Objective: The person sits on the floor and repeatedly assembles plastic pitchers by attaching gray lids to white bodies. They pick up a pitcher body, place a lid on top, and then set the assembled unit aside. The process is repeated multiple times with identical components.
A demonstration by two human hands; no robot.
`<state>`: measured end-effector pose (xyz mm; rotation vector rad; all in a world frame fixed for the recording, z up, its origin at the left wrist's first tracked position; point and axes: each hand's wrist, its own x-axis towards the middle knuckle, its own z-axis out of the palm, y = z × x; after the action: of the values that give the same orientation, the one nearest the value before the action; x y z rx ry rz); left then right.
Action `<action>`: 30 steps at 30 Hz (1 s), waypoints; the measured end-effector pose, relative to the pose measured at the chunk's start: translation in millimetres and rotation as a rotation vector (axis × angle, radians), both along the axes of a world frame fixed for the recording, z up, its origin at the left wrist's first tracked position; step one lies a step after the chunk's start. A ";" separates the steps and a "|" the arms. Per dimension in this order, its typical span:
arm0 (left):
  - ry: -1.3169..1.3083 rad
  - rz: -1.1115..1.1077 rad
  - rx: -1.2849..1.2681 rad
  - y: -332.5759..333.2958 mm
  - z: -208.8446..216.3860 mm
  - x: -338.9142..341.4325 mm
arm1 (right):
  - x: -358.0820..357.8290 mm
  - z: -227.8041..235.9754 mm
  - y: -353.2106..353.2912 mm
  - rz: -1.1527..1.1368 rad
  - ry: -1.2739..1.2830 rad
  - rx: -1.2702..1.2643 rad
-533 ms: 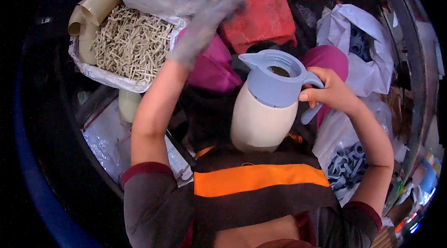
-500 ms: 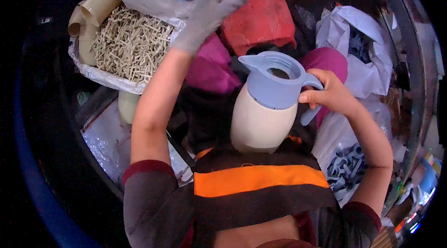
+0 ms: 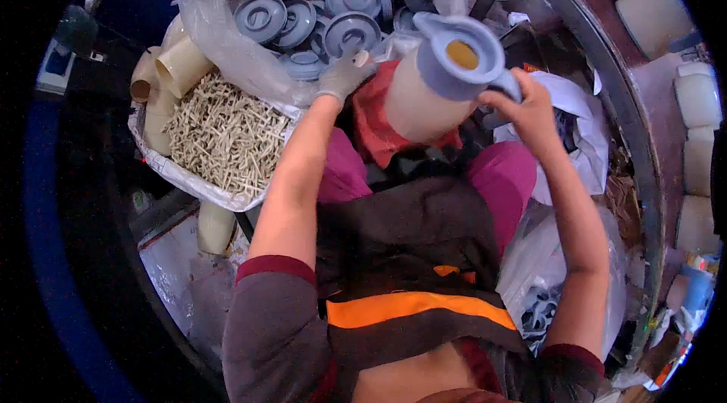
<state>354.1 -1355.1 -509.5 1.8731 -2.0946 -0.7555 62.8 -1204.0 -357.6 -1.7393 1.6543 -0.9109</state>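
My right hand (image 3: 531, 106) is closed round the handle of a vacuum jug (image 3: 428, 100). The jug has a cream body and a blue-grey collar with a spout pointing away to the left. Its top opening shows a yellowish inside. It is held over a red cloth-like pad (image 3: 369, 119) in front of my knees, the lower part overlapping the pad. My left hand (image 3: 342, 79), in a pale glove with a bare fingertip, reaches to the near edge of a pile of round blue-grey lids (image 3: 353, 34). How its fingers lie against the lids is unclear.
A clear plastic bag (image 3: 208, 2) surrounds the lids. To the left, a white sack-lined container (image 3: 189, 195) holds many small cream pegs and cream jug bodies (image 3: 184, 66). White and clear bags (image 3: 579, 96) of grey parts lie at right. A curved metal rail (image 3: 644, 138) runs beyond, with cream bodies (image 3: 657, 15) behind.
The jug has moved forward from above my lap to over the red pad, carried by my right hand. My left hand, earlier by a round cream piece near the pad, is now at the lids.
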 end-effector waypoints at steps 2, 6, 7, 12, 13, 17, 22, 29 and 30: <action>0.291 -0.021 -0.256 -0.7 11.9 19.3 | 11.8 -14.8 -1.3 0.012 -0.004 0.040; 0.709 -0.115 -0.387 17.1 119.8 0.5 | 8.2 -32.4 8.1 0.047 0.049 -0.036; 0.757 -0.259 -0.365 21.7 148.6 -12.6 | 8.7 -29.1 8.4 0.054 0.033 -0.013; -0.041 -0.567 -0.775 83.3 190.1 -92.0 | 10.3 -24.9 9.3 0.098 0.185 -0.115; -0.053 -0.564 -0.816 86.0 188.2 -92.8 | 8.1 -29.1 9.8 0.116 0.217 -0.250; -0.062 -0.574 -0.915 83.4 185.2 -97.2 | -4.4 -42.2 13.4 0.102 0.334 -0.173; -0.037 -0.570 -0.916 81.1 211.3 -101.6 | -4.8 -47.9 17.6 0.060 0.421 -0.065; -0.118 -0.541 -1.053 88.4 168.8 -101.5 | -2.2 -52.6 21.0 0.055 0.389 -0.082; -0.119 -0.534 -1.092 87.5 168.5 -103.0 | -0.7 -54.7 21.2 0.055 0.403 -0.075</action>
<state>251.2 -1267.5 -341.0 0.7884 -2.3277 0.4270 62.2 -1182.8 -412.2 -2.1150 1.8249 -0.6312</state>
